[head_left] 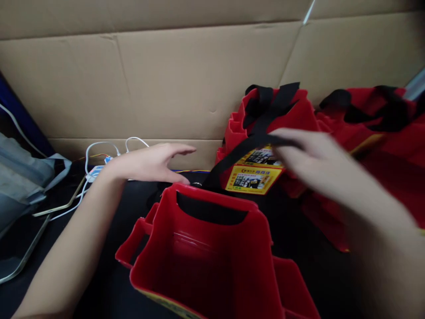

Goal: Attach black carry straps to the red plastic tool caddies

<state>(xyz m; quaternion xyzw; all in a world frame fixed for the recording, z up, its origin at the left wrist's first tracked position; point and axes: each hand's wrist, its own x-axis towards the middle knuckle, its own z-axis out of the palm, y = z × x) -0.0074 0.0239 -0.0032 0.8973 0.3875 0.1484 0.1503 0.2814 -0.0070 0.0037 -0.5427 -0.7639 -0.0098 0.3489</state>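
Note:
A red plastic tool box (250, 252) stands in front of me, its top open and its inside visible, with small side pockets at left and right. A slot runs below its far rim. From behind that rim a black webbing strap (232, 157) rises to the right. My right hand (302, 153), blurred, is closed on the strap's upper end. Thumb and fingers spread apart, my left hand (159, 161) hovers at the far left corner of the box, holding nothing. Close to the thumb a small shiny ring (197, 184) shows; what it belongs to is unclear.
Another red box (303, 110) with black straps and yellow labels stands behind. More red boxes (365, 128) are at right. White cables (96, 146), a power strip (96, 172) and a grey bag (23, 168) lie left. A cardboard wall (186, 79) closes the back.

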